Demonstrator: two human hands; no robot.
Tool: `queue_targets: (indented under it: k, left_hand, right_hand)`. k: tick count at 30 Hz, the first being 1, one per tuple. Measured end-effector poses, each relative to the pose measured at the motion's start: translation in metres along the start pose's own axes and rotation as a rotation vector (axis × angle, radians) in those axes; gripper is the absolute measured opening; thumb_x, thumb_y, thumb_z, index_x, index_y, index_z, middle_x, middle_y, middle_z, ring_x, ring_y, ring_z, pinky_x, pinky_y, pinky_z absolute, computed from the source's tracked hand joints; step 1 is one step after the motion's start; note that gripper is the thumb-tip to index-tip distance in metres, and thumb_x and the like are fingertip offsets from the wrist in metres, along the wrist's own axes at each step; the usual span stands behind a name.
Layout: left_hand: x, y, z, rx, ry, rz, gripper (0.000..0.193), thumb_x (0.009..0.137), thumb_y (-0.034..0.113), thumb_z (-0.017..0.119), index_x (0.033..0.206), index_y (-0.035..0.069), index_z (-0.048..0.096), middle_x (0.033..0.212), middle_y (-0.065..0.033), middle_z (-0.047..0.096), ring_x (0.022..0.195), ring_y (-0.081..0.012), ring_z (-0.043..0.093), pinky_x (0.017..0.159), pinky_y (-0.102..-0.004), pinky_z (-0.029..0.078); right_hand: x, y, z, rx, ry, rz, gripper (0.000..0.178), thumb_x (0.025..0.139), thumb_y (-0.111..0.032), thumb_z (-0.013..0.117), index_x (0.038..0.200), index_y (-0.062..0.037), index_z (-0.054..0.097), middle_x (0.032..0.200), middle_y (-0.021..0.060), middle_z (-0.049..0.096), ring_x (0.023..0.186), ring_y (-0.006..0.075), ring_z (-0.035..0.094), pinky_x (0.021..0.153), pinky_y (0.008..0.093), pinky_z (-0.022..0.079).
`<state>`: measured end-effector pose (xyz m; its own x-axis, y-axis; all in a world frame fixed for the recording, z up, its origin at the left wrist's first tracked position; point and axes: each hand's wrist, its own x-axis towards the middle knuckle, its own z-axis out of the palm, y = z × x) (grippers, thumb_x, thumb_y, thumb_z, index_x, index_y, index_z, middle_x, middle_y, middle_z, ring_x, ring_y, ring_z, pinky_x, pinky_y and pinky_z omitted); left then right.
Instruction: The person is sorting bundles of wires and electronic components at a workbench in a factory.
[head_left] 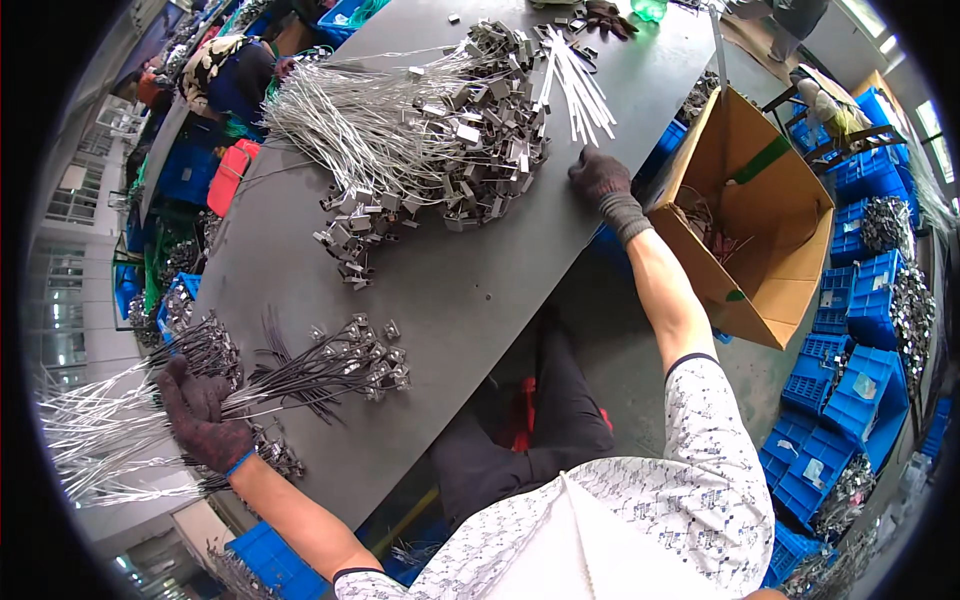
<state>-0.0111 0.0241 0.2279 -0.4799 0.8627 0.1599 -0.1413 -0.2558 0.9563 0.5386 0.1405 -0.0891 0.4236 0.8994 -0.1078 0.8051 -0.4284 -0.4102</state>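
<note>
My left hand [205,415], in a dark knitted glove, is closed round a bundle of wires [300,380] at the table's left end. Pale wire tails reach left past it. Black sleeves and small metal clips [380,360] are at the bundle's other end. More such wires [110,420] lie around and under this hand. My right hand [605,185], gloved too, is at the table's right edge with curled fingers. It is just below several loose white strips [575,90]; whether it grips anything is hidden.
A big heap of silvery wires [340,120] with metal clips [490,130] covers the far part of the grey table [450,290]. An open cardboard box [750,220] stands right of the table. Blue crates [860,390] line the right side. A person [235,75] works at the far left.
</note>
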Motion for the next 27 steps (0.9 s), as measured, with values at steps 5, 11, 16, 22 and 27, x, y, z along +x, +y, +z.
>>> queue_targets:
  k: [5,11,16,22,27]
  left_hand:
    - [-0.004,0.002,0.000,0.008,0.026,-0.004,0.032,0.103,0.032,0.054,0.107,0.003,0.067,0.054,0.0098,0.020,0.045,-0.0026,0.015,0.051,-0.0227,0.022]
    - [-0.005,-0.001,-0.006,-0.022,0.029,0.005,0.029,0.103,0.030,0.055,0.109,0.004,0.066,0.053,0.0100,0.021,0.044,-0.0024,0.016,0.052,-0.0212,0.023]
    - [-0.006,0.000,-0.006,-0.032,-0.003,-0.018,0.029,0.103,0.032,0.056,0.106,0.005,0.068,0.052,0.0104,0.020,0.044,-0.0026,0.015,0.050,-0.0225,0.021]
    - [-0.012,0.002,-0.004,-0.009,-0.011,0.015,0.032,0.103,0.034,0.057,0.105,0.004,0.067,0.051,0.0105,0.021,0.043,-0.0024,0.015,0.049,-0.0221,0.019]
    - [-0.016,0.003,0.000,-0.004,0.001,0.019,0.030,0.103,0.033,0.057,0.101,0.004,0.066,0.051,0.0102,0.022,0.043,-0.0024,0.016,0.049,-0.0227,0.019]
  right_hand:
    - [-0.067,0.008,0.010,0.046,0.001,-0.153,0.030,0.089,-0.036,0.057,0.101,-0.0085,0.063,0.089,0.0221,0.070,0.088,0.0419,0.069,0.077,0.0518,0.054]
    - [-0.038,-0.002,0.016,0.250,0.174,-0.028,0.035,0.094,-0.035,0.057,0.117,-0.0082,0.057,0.092,0.0219,0.072,0.088,0.0404,0.070,0.078,0.0513,0.054]
    - [0.025,-0.017,0.016,-0.001,0.110,0.019,0.031,0.095,-0.023,0.053,0.119,-0.0034,0.055,0.099,0.0269,0.070,0.094,0.0433,0.069,0.080,0.0499,0.055]
    - [0.028,-0.003,0.034,0.056,0.202,-0.019,0.025,0.094,-0.026,0.052,0.108,-0.0074,0.061,0.096,0.0234,0.071,0.091,0.0442,0.069,0.078,0.0525,0.055]
    - [-0.049,-0.010,0.042,0.239,0.309,-0.067,0.022,0.094,-0.033,0.057,0.100,-0.0136,0.064,0.085,0.0224,0.069,0.082,0.0423,0.068,0.072,0.0513,0.054]
